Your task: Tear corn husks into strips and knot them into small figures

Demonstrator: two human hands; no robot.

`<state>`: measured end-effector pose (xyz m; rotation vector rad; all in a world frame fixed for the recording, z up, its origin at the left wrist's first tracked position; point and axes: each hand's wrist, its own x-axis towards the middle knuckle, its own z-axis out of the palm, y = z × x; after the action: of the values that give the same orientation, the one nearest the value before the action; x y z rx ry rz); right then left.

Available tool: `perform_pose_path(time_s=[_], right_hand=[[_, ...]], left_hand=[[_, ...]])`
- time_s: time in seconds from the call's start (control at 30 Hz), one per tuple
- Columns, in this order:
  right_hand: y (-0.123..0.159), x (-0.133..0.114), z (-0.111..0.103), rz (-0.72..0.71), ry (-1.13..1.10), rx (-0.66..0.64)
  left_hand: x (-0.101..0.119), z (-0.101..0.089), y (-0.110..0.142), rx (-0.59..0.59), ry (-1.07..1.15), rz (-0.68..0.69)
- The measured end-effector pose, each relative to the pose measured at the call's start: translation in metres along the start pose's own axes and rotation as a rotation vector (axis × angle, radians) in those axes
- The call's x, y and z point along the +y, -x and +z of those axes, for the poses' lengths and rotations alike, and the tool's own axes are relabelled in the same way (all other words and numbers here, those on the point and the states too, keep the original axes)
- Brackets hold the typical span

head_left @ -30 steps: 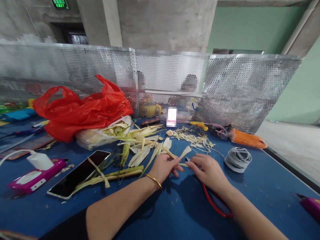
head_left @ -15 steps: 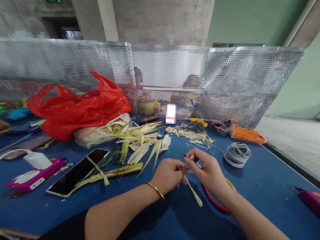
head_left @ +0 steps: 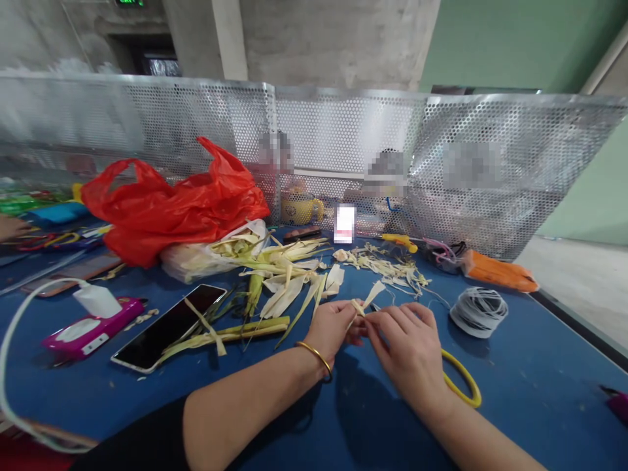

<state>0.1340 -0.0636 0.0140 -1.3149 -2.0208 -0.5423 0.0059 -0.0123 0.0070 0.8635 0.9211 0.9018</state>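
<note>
Head view: my L grip (head_left: 333, 324) & R grip (head_left: 407, 340) both pinch a pale, flat husk strip (head_left: 375, 294) above the blue surface (head_left: 520, 392); fold seems done, rest looks unfinished; loose yellow-green husks (head_left: 277, 302) nearby, prob. unworked.

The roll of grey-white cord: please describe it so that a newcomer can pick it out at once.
Look at the blue tabletop and go to its right side, past the right hand. There, nearer the viewer than an orange item, sits the roll of cord. It is squat and round, wound from grey and whitish strands, whereas that neighbour is long and orange.
</note>
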Motion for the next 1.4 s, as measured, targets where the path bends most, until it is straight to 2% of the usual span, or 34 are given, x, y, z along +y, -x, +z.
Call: perform_pose_path(time_s=[0.3, 0.53, 0.7, 0.8, 0.9, 0.97, 1.03, 1.13, 1.2, 1.27, 1.4], right_hand=[[0.003, 0.003, -0.001, -0.061, 0.134, -0.016], [0.004, -0.001, 0.002, -0.170, 0.135, -0.087], [0.001, -0.003, 0.005, -0.372, 0.054, -0.183], [0.002, -0.003, 0.009, -0.365, 0.068, -0.183], [0.004, -0.003, 0.011, -0.308, 0.049, -0.158], [0.004, -0.001, 0.011, -0.222, -0.019, -0.115], [0.003, 0.001, 0.011, -0.042, -0.123, -0.051], [0.002, 0.008, 0.013, 0.307, -0.265, -0.012], [0.002, 0.012, 0.016, 0.485, -0.323, -0.062], [0.004, 0.014, 0.020, 0.599, -0.363, -0.151], [0.006, 0.014, 0.025, 0.687, -0.439, -0.263]], left_hand=[[0.010, 0.001, 0.008, -0.150, 0.104, -0.039], [0.006, 0.002, 0.006, -0.144, 0.144, -0.031], [0.003, -0.001, 0.004, -0.174, 0.202, -0.013], [0.001, -0.001, 0.004, -0.180, 0.171, -0.018], [0.000, 0.000, 0.004, -0.212, 0.130, -0.020], [0.000, 0.000, 0.004, -0.196, 0.120, -0.028], [0.001, -0.001, 0.003, -0.169, 0.108, -0.037], [0.001, -0.003, 0.001, -0.168, 0.074, -0.035], [0.001, -0.004, -0.001, -0.165, 0.047, -0.023], [0.001, -0.004, -0.002, -0.163, 0.018, -0.016], [0.002, -0.003, 0.000, -0.146, -0.047, -0.009]])
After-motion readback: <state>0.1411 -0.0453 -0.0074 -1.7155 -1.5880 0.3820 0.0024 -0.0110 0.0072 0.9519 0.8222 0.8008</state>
